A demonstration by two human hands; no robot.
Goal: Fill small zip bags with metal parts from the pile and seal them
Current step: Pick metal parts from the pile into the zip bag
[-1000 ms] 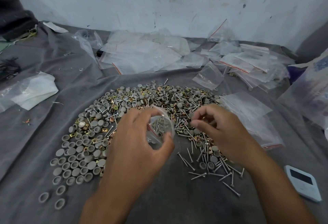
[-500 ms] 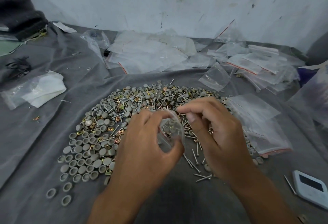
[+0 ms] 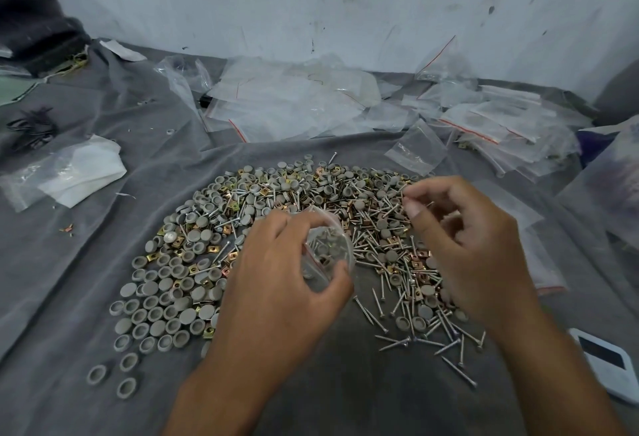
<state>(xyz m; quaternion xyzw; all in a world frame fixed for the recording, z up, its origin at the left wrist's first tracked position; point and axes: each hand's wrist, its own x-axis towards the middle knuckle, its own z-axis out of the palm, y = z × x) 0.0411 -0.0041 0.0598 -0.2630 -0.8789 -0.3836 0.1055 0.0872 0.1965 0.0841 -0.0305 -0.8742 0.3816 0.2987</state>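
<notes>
Holding zip bag [image 3: 328,255] — left hand [image 3: 276,283]

The left hand [image 3: 276,283] hid much of the zip bag [image 3: 328,252] and part of the pile [image 3: 311,200]. Whatever the blurred right hand [image 3: 473,249] pinched was too small to tell. The white device [image 3: 605,363] was cut off by the right edge.

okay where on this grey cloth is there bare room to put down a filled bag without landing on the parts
Bare grey cloth lies left of the pile of grey caps, brass clips and screws, below the crumpled white plastic. Another bare strip runs between the forearms. Crowded: the clear zip bags along the wall, and by the right hand, scattered screws and the white device.
</notes>
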